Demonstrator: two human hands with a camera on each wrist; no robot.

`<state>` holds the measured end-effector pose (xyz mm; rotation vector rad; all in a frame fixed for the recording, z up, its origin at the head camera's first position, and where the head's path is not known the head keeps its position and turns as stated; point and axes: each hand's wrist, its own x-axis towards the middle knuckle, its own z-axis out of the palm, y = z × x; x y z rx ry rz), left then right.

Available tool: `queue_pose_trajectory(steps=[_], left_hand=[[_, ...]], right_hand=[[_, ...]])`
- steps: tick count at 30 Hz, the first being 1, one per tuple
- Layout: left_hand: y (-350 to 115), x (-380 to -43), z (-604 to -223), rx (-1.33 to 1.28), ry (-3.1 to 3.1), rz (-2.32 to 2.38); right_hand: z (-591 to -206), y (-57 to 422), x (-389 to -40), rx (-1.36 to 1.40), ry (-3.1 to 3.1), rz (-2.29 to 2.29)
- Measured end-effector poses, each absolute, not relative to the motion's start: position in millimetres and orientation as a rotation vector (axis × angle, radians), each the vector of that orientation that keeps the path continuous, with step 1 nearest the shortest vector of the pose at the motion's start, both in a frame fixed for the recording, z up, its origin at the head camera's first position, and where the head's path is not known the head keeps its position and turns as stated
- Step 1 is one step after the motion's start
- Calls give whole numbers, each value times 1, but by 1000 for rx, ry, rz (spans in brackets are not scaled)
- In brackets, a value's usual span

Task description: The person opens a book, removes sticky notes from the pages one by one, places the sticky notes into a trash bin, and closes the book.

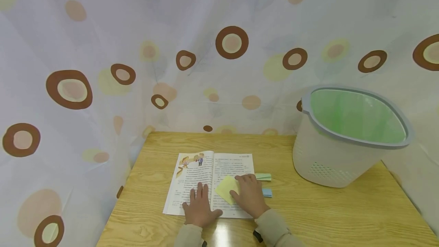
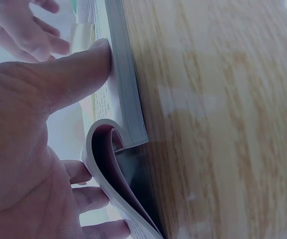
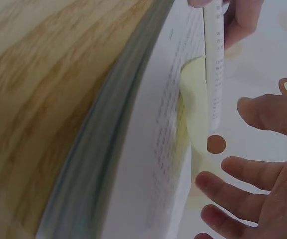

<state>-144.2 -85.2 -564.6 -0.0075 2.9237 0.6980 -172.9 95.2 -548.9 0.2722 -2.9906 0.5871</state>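
An open printed book [image 1: 233, 163] lies on the wooden table, with a small cartoon at its upper left. My left hand [image 1: 199, 207] rests on the left page, its fingers spread and the thumb reaching over the inner fold. In the left wrist view that thumb [image 2: 81, 72] presses the page near the book's lower edge. A yellow sticky note [image 1: 225, 190] lies at a slant on the right page; one side lifts from the paper in the right wrist view. Over its right part hovers my right hand [image 1: 251, 195], with loosely extended fingers [image 3: 233, 194] apart from the note.
A green tab [image 1: 263, 177] and a blue tab [image 1: 267, 192] stick out past the book's right edge. At the right of the table [image 1: 308, 209] stands a white basket [image 1: 329, 159] with a grey rim and green inside. A dotted curtain [image 1: 205, 79] hangs behind.
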Motion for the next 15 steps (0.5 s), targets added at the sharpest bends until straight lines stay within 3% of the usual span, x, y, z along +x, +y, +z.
queue_pose_trajectory(steps=[15], left_hand=[[-83,-143,-558,-5,2936,681]], right_hand=[[-572,89,-174,317,-3000,604]])
